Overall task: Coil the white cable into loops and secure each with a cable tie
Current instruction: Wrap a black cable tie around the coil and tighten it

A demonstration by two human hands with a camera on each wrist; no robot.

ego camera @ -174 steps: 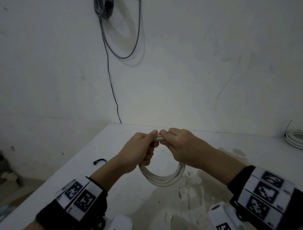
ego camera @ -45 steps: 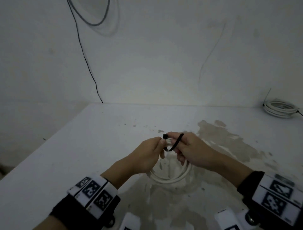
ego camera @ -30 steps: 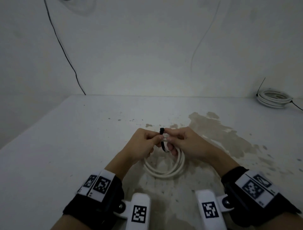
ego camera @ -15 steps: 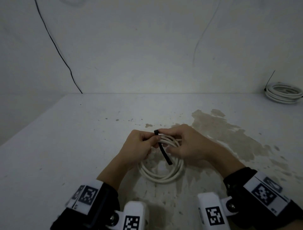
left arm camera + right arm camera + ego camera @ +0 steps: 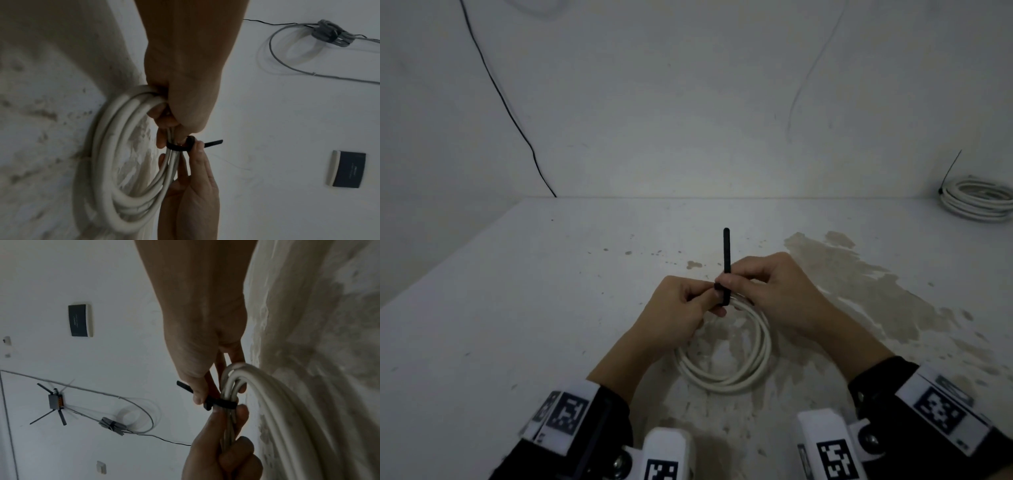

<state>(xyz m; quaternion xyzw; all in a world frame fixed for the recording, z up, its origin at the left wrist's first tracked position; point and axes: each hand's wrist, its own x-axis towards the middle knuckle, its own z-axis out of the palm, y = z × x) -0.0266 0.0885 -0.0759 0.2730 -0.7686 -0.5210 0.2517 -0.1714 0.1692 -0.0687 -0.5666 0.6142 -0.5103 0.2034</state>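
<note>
— white cable [image 5: 726,370]?
— coiled in several loops, lower arc resting on the stained worktop [image 5: 551,308], upper arc lifted between the hands. in the left wrist view [image 5: 107,154] strands bunched side by side, running up into the grip.

— left hand [image 5: 681,308]?
— fingers curled round the gathered strands at the top of the coil, thumb and fingertip pinched right beside the black cable tie [image 5: 726,253]. seen from the right wrist camera [image 5: 222,456], clenched on the bundle just below the tie.

— right hand [image 5: 774,294]?
— also closed on the top of the coil, thumb and forefinger pinching the tie's strap where it leaves the band. in its own wrist view [image 5: 201,363] thumb pressed on the strap, other fingers hooked behind the strands.

— tie itself?
— wrapped as a band round the bundle [image 5: 223,403], free tail sticking up and away from the knuckles in the head view, pointing sideways in the left wrist view [image 5: 213,142]. cannot tell how tight.

— hands together or apart?
— together, fingertips almost touching across the tie.

— anything else about?
— second white coil [image 5: 977,200] at the far right corner of the worktop, against the wall, with a thin black tie tail standing up from it. thin black wire [image 5: 517,123] down the wall to the worktop's back left corner. grey cable loop [image 5: 287,48] and a dark panel [image 5: 345,168] on the wall.
</note>
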